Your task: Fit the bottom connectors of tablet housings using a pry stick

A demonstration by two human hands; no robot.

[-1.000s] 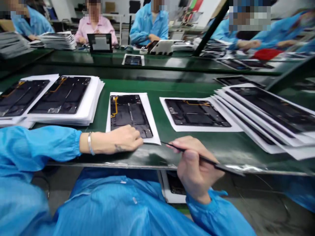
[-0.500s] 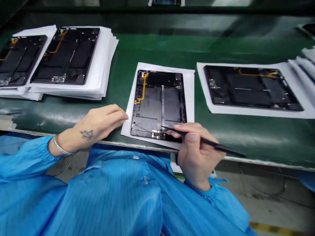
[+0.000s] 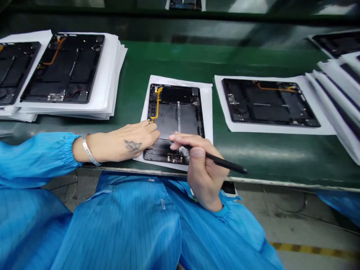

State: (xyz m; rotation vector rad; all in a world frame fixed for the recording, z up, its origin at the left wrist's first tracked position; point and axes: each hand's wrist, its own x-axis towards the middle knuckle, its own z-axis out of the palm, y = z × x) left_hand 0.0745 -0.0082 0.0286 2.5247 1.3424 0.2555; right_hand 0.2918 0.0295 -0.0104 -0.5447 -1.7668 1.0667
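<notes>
An opened black tablet housing (image 3: 168,112) lies on white paper in front of me, with an orange flex cable, a pale strip down its middle and a small circuit board (image 3: 174,157) near its lower edge. My left hand (image 3: 137,140) reaches over the housing's left side. Its fingers are curled and pressed together, and their tips are hidden, so what they pinch does not show. In my right hand (image 3: 206,168) is a pair of black tweezers (image 3: 222,161), held like a pen above the lower part of the housing. The tweezers' tip is near my left fingers.
To the left, more open tablet housings (image 3: 64,71) rest on stacked white paper. Another housing (image 3: 270,103) lies sideways on paper at the right, beside leaning layered sheets (image 3: 334,108). All stand on a green work surface (image 3: 168,56), whose front edge runs close to my body.
My left hand has moved right, from the paper's edge onto the housing, its fingers now curled. The right hand and tweezers have shifted left. The camera view has swung slightly right.
</notes>
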